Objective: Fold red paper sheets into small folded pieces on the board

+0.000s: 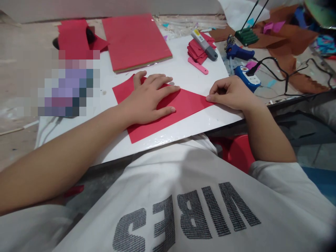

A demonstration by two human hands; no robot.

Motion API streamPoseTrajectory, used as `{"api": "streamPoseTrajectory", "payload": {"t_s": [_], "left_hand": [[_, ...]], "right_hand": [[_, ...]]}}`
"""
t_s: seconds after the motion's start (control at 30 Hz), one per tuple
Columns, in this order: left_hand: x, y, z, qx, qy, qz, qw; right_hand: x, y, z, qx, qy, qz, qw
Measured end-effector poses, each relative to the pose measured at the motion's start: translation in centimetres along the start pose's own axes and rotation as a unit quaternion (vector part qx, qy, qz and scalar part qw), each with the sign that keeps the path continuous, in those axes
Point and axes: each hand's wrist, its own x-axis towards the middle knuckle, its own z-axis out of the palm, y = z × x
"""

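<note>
A folded sheet of red paper (183, 105) lies on a white board (181, 71) in front of me. My left hand (151, 96) rests flat on the middle of the sheet, fingers stretched out and together. At the sheet's right-hand point, my right hand (229, 92) has its fingers curled and pinches or presses the paper's tip against the board.
A stack of red sheets (135, 40) lies at the back of the board, with folded red pieces (196, 50), a grey cutter (206, 45) and a pink strip (198, 65) to its right. A blue glue gun (238, 52), cables and paper scraps crowd the right side.
</note>
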Motion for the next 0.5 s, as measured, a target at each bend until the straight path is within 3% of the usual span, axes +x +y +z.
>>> {"api": "streamPoseTrajectory", "payload": {"t_s": [0.5], "left_hand": [[-0.2, 0.5, -0.4, 0.032, 0.0, 0.007, 0.999]], "right_hand": [[-0.4, -0.9, 0.2, -0.004, 0.011, 0.011, 1.0]]}}
